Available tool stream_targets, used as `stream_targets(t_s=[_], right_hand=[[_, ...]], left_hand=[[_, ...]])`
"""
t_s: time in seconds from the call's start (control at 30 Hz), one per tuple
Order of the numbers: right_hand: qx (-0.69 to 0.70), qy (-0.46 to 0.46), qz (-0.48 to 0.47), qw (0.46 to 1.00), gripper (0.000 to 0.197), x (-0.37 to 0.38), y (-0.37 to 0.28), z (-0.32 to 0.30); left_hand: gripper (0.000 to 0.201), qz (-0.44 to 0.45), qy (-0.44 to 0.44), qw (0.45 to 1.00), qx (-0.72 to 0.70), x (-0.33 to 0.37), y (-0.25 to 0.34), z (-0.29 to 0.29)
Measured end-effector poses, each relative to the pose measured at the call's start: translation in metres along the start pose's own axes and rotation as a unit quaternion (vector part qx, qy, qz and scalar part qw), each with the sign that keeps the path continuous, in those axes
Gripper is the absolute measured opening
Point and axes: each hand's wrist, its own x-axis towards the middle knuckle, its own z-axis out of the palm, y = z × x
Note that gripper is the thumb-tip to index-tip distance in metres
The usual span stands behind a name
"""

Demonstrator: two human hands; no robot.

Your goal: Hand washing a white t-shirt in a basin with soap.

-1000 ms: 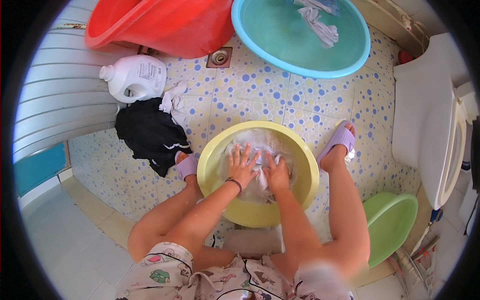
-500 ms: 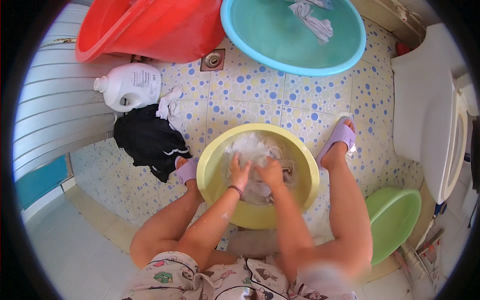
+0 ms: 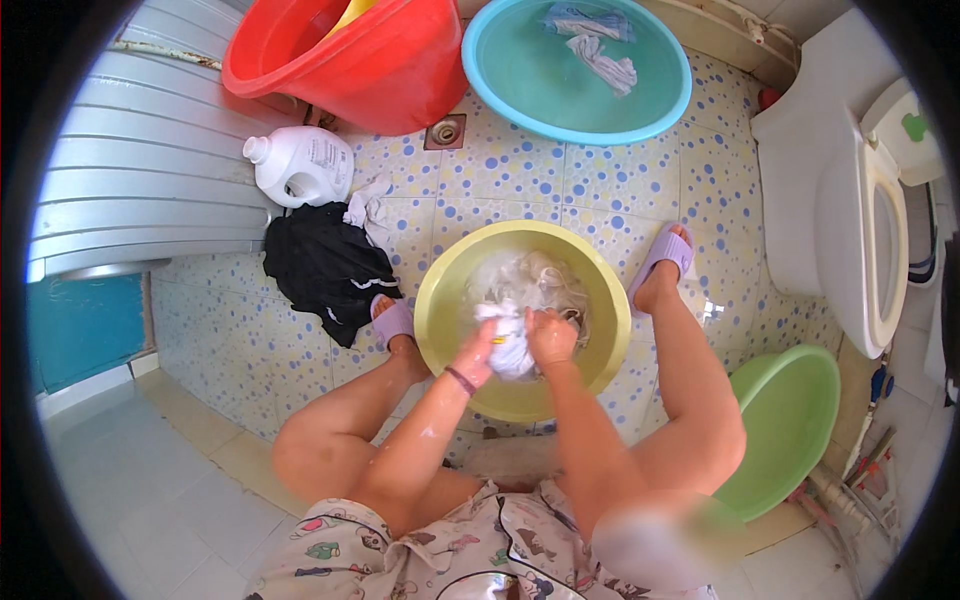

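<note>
A yellow basin (image 3: 424,325) of sudsy water stands on the floor between my legs. Over its near part, a bunched white cloth (image 3: 511,350) with a small yellow patch is gripped between my hands. My left hand (image 3: 478,358), with a dark band at the wrist, closes on the cloth's left side. Fingers curled, my right hand (image 3: 551,342) clasps its right side. Behind them in the basin lie pale, stringy wet fabrics (image 3: 548,275), partly under foam; their kind is unclear.
A red tub (image 3: 400,75) and a blue basin (image 3: 575,130) holding wet cloths stand at the far side. To the left are a white detergent jug (image 3: 310,165) and black clothing (image 3: 325,265). A green basin (image 3: 785,430) leans at the right, near a toilet (image 3: 850,230).
Both hands were down in the suds with fingers spread; now they grip the white cloth, raised nearer me. The whole view has shifted slightly.
</note>
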Motion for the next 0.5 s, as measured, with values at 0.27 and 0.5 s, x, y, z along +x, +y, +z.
stream_targets(t_s=[0.27, 0.5], right_hand=[[0.119, -0.031, 0.057, 0.991, 0.031, 0.016, 0.041, 0.034], [-0.163, -0.218, -0.021, 0.962, 0.061, 0.026, 0.055, 0.056]], left_hand=[[0.074, 0.237, 0.233, 0.77, 0.545, 0.06, 0.002, -0.065], [0.088, 0.094, 0.011, 0.447, 0.889, 0.084, 0.007, -0.018]])
